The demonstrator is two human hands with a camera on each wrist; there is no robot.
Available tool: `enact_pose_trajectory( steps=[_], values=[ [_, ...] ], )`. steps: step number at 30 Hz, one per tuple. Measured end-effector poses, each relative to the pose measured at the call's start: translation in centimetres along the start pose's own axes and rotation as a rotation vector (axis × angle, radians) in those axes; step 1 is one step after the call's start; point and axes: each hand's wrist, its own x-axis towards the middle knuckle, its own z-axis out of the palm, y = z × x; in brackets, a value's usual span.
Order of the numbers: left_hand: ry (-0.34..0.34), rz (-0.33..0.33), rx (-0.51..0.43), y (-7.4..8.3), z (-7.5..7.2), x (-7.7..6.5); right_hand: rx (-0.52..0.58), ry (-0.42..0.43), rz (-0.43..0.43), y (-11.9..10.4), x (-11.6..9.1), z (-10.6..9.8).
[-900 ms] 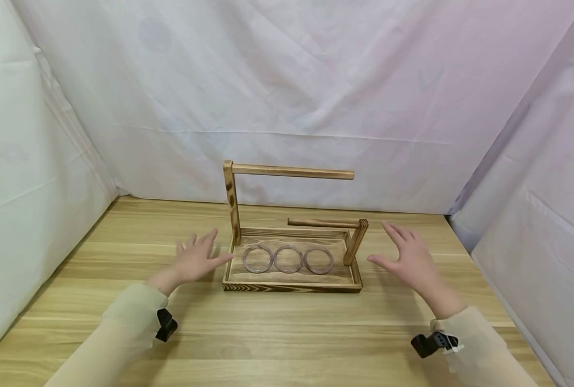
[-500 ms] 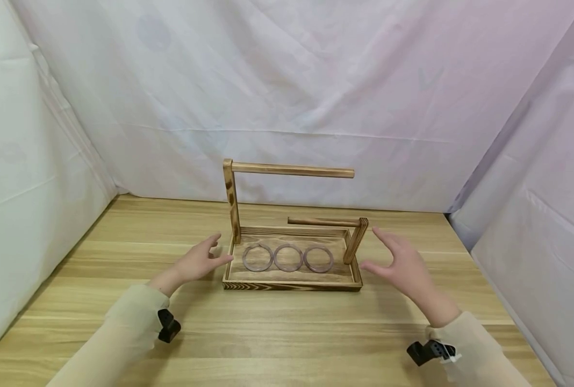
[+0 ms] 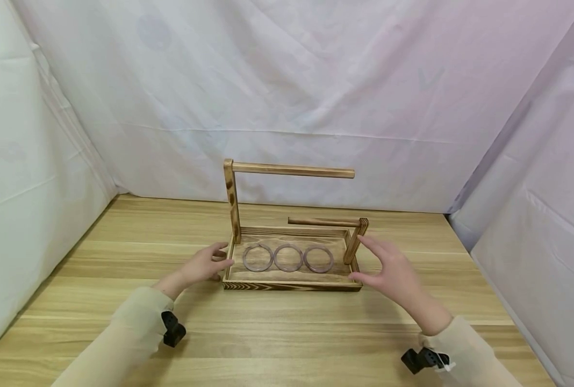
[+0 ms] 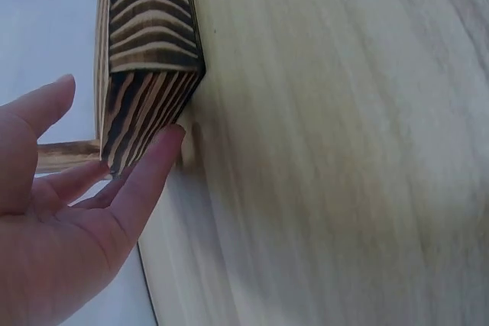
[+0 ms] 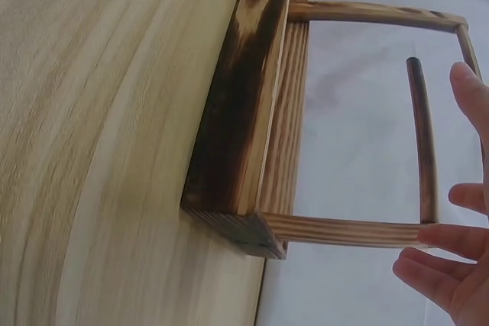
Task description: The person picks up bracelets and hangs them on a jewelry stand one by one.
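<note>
A wooden rack stands on the table: a shallow tray (image 3: 292,287) with a tall left post (image 3: 232,207), a short right post (image 3: 356,242) and a horizontal bar (image 3: 293,170) from each. Three translucent purplish bangles (image 3: 288,258) lie in a row inside. My left hand (image 3: 197,269) is at the tray's left end. In the left wrist view its fingertips (image 4: 170,139) reach the striped end wall, thumb spread away. Beside the right post is my right hand (image 3: 397,271), thumb and fingers apart; in the right wrist view its fingers (image 5: 435,272) are extended near the post's top.
The rack sits on a light wood-grain table (image 3: 287,338). White cloth (image 3: 287,80) hangs behind it, and more cloth closes off both sides. A black camera is strapped to each wrist.
Both hands have closed in on the rack. My right hand has moved left to the short post, and my left hand has shifted right to the tray's end. Rack and bangles stay put.
</note>
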Motion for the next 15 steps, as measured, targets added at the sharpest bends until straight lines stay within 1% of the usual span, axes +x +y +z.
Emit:
enact_pose_trajectory(
  steps=[5, 10, 13, 15],
  values=[
    [-0.020, 0.000, -0.077, -0.3, 0.3, 0.2, 0.001, -0.011, -0.027, -0.5, 0.2, 0.5],
    [-0.053, 0.007, -0.171, -0.5, 0.3, 0.2, -0.002, -0.041, -0.034, -0.9, 0.5, 0.8],
    [-0.065, 0.004, -0.208, -0.5, 0.3, 0.2, -0.002, -0.061, -0.033, -1.0, 0.6, 1.1],
    [-0.068, -0.001, -0.215, -0.5, 0.3, 0.2, 0.001, -0.074, -0.031, -1.1, 0.7, 1.4]
  ],
)
